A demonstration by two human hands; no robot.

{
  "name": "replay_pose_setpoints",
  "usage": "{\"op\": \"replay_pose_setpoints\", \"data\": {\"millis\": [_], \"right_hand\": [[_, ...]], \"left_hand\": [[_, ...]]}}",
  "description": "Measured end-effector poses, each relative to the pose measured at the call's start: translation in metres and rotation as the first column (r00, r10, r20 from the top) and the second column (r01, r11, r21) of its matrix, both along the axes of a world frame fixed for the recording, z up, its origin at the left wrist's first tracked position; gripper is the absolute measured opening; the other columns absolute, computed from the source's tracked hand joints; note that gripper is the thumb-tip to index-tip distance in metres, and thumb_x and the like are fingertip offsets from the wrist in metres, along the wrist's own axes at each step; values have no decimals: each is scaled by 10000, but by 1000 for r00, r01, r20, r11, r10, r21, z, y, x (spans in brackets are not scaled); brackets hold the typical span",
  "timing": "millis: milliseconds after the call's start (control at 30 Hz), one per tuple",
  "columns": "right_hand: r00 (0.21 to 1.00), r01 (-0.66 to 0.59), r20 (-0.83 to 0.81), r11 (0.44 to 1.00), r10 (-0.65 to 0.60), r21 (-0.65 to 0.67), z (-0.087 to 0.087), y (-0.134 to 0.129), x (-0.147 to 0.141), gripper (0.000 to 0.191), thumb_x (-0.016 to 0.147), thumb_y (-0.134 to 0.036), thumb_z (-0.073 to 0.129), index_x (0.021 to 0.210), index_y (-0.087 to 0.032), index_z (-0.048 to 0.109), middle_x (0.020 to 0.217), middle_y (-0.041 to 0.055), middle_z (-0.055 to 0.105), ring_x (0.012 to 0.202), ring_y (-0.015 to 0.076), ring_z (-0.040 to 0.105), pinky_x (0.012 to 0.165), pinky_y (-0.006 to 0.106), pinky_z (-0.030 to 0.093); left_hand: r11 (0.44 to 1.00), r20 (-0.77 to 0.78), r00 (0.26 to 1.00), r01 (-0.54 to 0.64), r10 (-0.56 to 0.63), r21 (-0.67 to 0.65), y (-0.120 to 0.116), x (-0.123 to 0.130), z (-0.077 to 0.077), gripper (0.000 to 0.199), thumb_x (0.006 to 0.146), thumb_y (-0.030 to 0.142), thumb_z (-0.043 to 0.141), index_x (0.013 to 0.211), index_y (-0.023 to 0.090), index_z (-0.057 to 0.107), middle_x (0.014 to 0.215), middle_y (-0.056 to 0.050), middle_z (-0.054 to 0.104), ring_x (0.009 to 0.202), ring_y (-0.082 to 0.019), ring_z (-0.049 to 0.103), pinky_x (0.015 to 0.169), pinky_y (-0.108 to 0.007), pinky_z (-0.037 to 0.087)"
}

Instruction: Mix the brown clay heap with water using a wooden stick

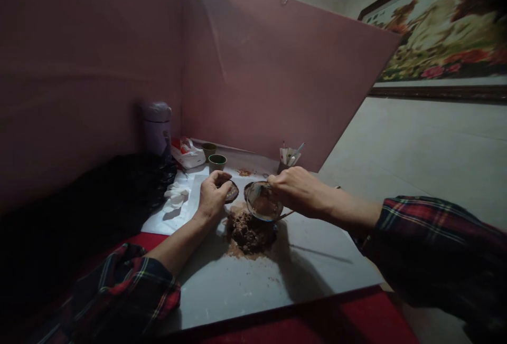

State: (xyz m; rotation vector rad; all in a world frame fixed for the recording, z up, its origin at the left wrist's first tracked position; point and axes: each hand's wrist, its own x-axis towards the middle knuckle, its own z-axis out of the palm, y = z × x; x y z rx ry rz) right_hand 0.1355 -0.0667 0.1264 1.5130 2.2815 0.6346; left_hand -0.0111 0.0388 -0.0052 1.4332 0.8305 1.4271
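My left hand (214,191) pinches a small dark disc (232,192) with light specks along it, just left of the bowl. My right hand (291,188) grips the rim of a round bowl (264,204), which is tilted toward me and has brown residue inside. Below the bowl lies a heap of brown crumbly material (249,233) on a pale board (317,259). A thin stick (287,214) shows beside the bowl, under my right hand; whether my fingers touch it I cannot tell.
Two cups (217,162) stand behind my left hand, near a white and red plastic bag (190,155) and a purple flask (157,129). White gloves or tissue (175,196) lie left. A pen holder (287,159) stands behind my right hand. Black plastic (99,201) fills the left side.
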Motion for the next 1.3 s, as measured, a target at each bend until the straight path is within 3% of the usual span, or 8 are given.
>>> {"op": "replay_pose_setpoints", "data": {"millis": [233, 500, 933, 1300], "right_hand": [[998, 11, 58, 999, -9, -35, -3, -1, -4, 148, 789, -23, 509, 787, -90, 640, 666, 133, 690, 572, 166, 623, 488, 257, 283], [994, 3, 113, 997, 7, -82, -4, -2, -10, 221, 774, 28, 479, 806, -99, 657, 715, 113, 701, 652, 208, 670, 453, 286, 235], [992, -51, 108, 997, 57, -64, -7, -2, -11, 173, 819, -16, 471, 811, -82, 630, 662, 126, 683, 573, 170, 635, 488, 253, 340], [988, -66, 133, 996, 75, -67, -11, -3, -9, 210, 823, 31, 420, 879, -74, 593, 680, 112, 666, 582, 174, 636, 450, 269, 271]], "left_hand": [[1000, 4, 1000, 8, -8, -26, -3, 0, 3, 176, 647, 250, 597, 784, 139, 598, 732, -24, 608, 674, -141, 568, 622, -254, 454], [999, 32, 999, 25, -24, -46, -7, 2, 6, 153, 636, 243, 606, 744, 136, 605, 683, -12, 602, 625, -125, 554, 593, -242, 444], [996, 80, 996, 56, -50, -76, -18, 4, 17, 123, 599, 197, 577, 708, 142, 594, 599, 11, 580, 536, -102, 514, 500, -213, 402], [994, 108, 993, 66, -56, -90, -19, 4, 19, 83, 603, 174, 577, 679, 140, 579, 568, 17, 563, 498, -91, 496, 461, -209, 380]]}}
